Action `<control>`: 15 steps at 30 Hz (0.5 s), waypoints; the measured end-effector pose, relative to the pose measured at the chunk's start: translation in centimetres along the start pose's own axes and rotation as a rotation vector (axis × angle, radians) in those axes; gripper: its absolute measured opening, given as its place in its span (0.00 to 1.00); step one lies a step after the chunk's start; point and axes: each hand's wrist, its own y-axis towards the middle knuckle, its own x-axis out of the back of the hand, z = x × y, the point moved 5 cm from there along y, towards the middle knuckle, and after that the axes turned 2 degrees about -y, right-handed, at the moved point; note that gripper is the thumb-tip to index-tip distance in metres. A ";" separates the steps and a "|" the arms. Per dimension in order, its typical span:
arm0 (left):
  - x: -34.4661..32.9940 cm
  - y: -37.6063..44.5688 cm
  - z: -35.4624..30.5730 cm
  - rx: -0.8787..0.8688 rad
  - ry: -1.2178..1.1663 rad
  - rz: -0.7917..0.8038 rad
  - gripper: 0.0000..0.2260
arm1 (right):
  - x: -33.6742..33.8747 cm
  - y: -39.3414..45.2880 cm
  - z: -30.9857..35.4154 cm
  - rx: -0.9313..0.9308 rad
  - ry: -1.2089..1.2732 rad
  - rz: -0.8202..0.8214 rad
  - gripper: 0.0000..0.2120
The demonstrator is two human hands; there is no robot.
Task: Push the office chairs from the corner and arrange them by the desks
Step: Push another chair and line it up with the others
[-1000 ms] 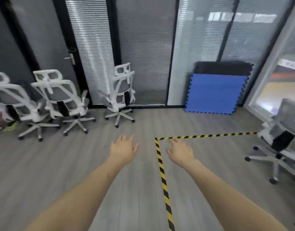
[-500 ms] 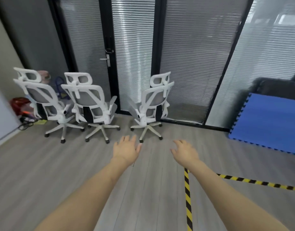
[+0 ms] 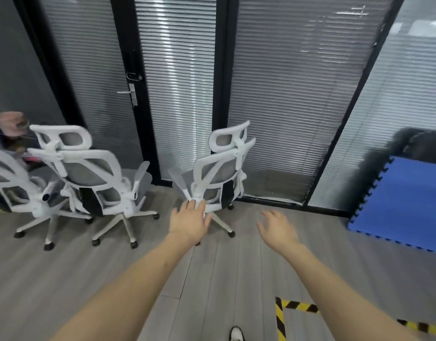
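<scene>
Three white office chairs with grey mesh backs stand against the glass wall with blinds. The nearest chair [image 3: 220,173] is in the middle, its back turned towards me. A second chair [image 3: 89,175] stands to its left and a third chair [image 3: 7,183] is cut off by the left edge. My left hand [image 3: 188,221] is stretched out, fingers apart, in front of the nearest chair's seat base; whether it touches is unclear. My right hand [image 3: 277,228] is open too, held to the right of that chair's wheeled base, holding nothing.
A black-framed glass door with a handle [image 3: 130,93] is behind the chairs. Blue and black foam mats [image 3: 404,200] lean against the wall at the right. Yellow-black floor tape [image 3: 282,316] runs at the lower right. Clutter [image 3: 10,124] sits in the left corner. My shoe [image 3: 236,333] shows below.
I have moved closer to the chairs and turned left; the chairs now appear larger and my hands have reached the middle chair. The blue mats slid to the right edge.
</scene>
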 end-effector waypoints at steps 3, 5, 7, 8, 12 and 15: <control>-0.9 9.1 -0.3 0.049 -0.007 -0.013 0.26 | -0.7 10.9 -1.5 0.044 -0.024 -0.005 0.25; -1.5 15.5 -0.8 0.074 -0.028 -0.018 0.26 | -0.8 18.5 -2.2 0.087 -0.029 -0.016 0.24; -2.4 22.2 -1.3 0.105 -0.033 -0.032 0.26 | -0.9 26.2 -2.7 0.134 -0.017 -0.025 0.24; -2.9 25.5 -1.5 0.124 -0.031 -0.041 0.27 | -1.1 30.2 -3.0 0.154 -0.010 -0.022 0.24; -5.5 36.9 -2.9 0.203 -0.062 -0.007 0.27 | -2.2 43.8 -4.8 0.187 0.023 0.027 0.27; -7.2 43.0 -4.3 0.250 -0.081 0.045 0.28 | -2.6 51.2 -5.9 0.231 0.018 0.037 0.27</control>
